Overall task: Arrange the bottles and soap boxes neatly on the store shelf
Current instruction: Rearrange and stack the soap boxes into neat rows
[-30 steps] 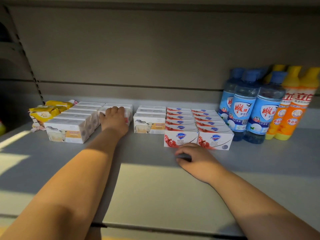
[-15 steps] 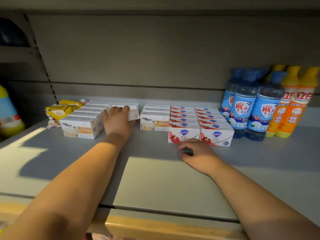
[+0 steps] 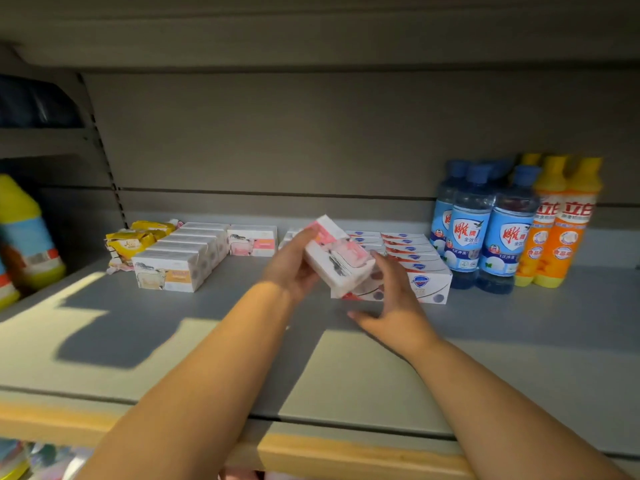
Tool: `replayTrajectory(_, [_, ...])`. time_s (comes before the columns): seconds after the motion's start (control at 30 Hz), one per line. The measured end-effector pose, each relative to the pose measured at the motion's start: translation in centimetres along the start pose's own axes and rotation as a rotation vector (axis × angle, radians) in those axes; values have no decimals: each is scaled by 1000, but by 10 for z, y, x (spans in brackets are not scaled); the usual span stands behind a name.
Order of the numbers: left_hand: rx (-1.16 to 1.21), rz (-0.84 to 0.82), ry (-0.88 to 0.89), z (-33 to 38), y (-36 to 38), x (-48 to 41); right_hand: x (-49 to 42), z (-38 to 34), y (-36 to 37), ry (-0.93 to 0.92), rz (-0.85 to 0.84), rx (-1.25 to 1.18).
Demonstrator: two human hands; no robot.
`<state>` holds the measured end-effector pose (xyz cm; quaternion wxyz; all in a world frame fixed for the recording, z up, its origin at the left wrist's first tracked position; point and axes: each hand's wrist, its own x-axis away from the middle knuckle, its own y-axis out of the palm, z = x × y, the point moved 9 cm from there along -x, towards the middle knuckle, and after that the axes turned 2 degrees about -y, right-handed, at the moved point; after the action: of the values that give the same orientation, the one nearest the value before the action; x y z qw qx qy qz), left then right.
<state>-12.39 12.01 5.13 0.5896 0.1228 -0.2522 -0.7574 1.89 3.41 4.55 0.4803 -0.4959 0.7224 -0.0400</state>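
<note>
My left hand (image 3: 292,268) grips a white and pink soap box (image 3: 337,256), held tilted above the grey shelf (image 3: 173,341). My right hand (image 3: 391,303) is just below and right of it, fingers spread and relaxed, touching the box's lower corner. Behind them lie two rows of white and red soap boxes (image 3: 415,258). To the left stands a row of white and orange soap boxes (image 3: 180,261), with one pink box (image 3: 252,241) at the back. Blue bottles (image 3: 485,226) and orange bottles (image 3: 557,223) stand upright at the right.
Yellow soap packets (image 3: 133,239) lie at the far left of the shelf. A yellow-capped bottle (image 3: 26,233) stands in the neighbouring bay on the left. The shelf's front edge carries a yellow strip (image 3: 346,452). An upper shelf (image 3: 311,36) hangs low overhead.
My left hand has lifted a pink soap box from the left rows and carried it right. My right hand has risen off the shelf toward it. The view has pulled back.
</note>
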Motion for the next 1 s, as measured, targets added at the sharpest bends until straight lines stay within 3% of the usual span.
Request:
replayTrajectory(0.07, [57, -38, -83, -26, 15, 3, 3, -17, -19, -150, 228, 64])
replayTrajectory(0.13, [-12, -61, -84, -37, 21, 4, 5, -30, -29, -261, 343, 112])
replayTrajectory(0.27, [-215, -74, 57, -28, 16, -4, 3, -38, -27, -344, 295, 101])
replayTrajectory(0.4, [-423, -61, 164, -16, 11, -2, 1, -36, -29, -266, 300, -43])
replayTrajectory(0.53, [-652, -126, 477, -1, 25, 13, 0, -13, -45, 54, 303, -440])
replayTrajectory(0.63, [-812, -245, 572, 0, 40, 28, 3, 9, -42, 323, 311, -747])
replayTrajectory(0.7, [-801, -281, 582, 0, 45, 34, 5, 16, -28, 477, 244, -994])
replayTrajectory(0.8, [-539, -239, 463, -3, 40, 27, 14, 16, 2, 763, 109, -1270])
replayTrajectory(0.9, [-358, -288, 293, -12, 40, 27, 22, 25, 16, 930, 105, -1315])
replayTrajectory(1.0, [-590, -518, 457, -12, 57, 42, 24, 27, 19, 1022, 78, -1419])
